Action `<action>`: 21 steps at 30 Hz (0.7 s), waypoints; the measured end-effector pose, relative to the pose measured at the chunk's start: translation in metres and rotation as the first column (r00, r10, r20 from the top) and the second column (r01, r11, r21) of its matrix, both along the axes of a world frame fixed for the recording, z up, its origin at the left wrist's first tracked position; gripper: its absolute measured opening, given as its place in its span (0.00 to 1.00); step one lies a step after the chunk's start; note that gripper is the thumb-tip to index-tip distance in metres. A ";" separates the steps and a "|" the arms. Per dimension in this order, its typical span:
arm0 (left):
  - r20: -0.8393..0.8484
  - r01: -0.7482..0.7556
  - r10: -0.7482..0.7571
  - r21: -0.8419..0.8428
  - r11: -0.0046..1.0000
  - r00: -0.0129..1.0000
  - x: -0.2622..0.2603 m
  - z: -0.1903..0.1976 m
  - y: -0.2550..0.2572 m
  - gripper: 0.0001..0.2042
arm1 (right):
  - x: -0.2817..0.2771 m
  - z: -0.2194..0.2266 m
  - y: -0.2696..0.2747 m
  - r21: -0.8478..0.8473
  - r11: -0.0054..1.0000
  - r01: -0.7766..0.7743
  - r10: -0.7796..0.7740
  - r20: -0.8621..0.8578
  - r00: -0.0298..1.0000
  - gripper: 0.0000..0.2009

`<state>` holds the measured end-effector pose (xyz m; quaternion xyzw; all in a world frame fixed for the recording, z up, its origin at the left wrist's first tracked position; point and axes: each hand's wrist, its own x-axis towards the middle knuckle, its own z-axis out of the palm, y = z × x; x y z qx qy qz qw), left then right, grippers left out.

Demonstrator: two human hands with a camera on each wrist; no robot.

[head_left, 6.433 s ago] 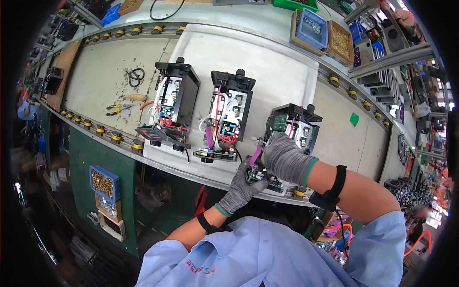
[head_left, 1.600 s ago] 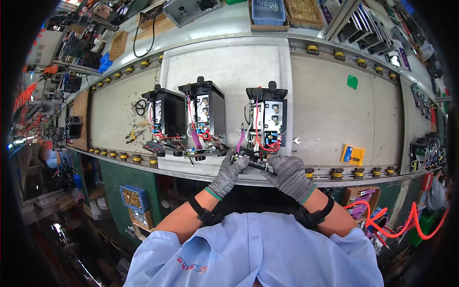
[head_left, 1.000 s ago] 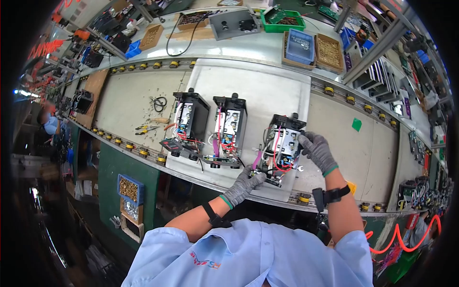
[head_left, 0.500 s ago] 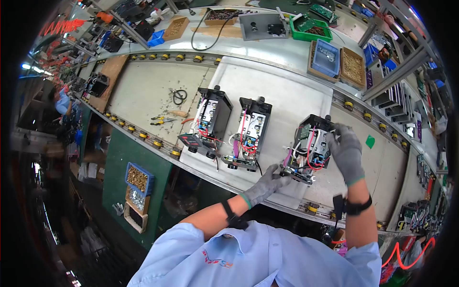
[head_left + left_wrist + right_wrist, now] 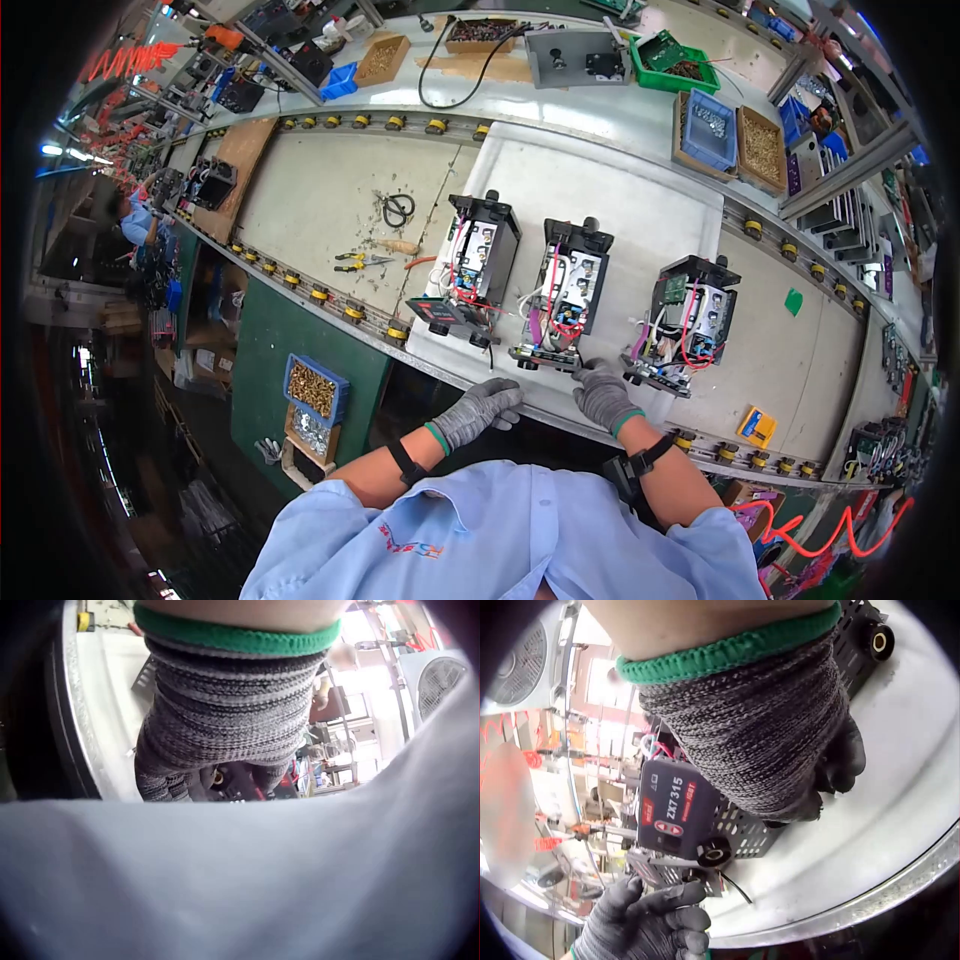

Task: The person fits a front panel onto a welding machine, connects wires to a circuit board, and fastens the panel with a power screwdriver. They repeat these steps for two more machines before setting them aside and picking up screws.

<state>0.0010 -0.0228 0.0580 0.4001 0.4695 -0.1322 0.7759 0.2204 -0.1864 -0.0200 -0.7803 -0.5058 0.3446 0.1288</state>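
Note:
Three black welding machines with bare inner parts stand in a row on a white board (image 5: 640, 210): a left one (image 5: 485, 245), a middle one (image 5: 575, 285) and a right one (image 5: 695, 310). My gloved right hand (image 5: 605, 398) is at the front right corner of the middle machine, by a short black cable; its fingers bend loosely in the right wrist view. Over the board's front edge hovers my gloved left hand (image 5: 478, 412), with relaxed fingers and nothing held. A front panel (image 5: 671, 806) marked ZX7315 shows beyond the right hand.
Yellow-handled pliers (image 5: 362, 262) and a looped black cable (image 5: 398, 210) lie left of the board. A yellow-blue packet (image 5: 757, 426) lies to the right, near the roller rail (image 5: 727, 452). Blue bins (image 5: 711, 132) of small parts stand at the back.
Both hands, earlier working at the right machine's front, have come away from it. My left hand has drawn back leftward; my right hand has moved left to the middle machine. The head view has shifted.

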 end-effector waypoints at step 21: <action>-0.162 0.306 -0.753 0.951 0.054 0.638 0.107 0.078 0.038 0.16 | 0.007 0.138 0.034 -0.141 0.781 0.609 -0.419 -0.841 0.343 0.17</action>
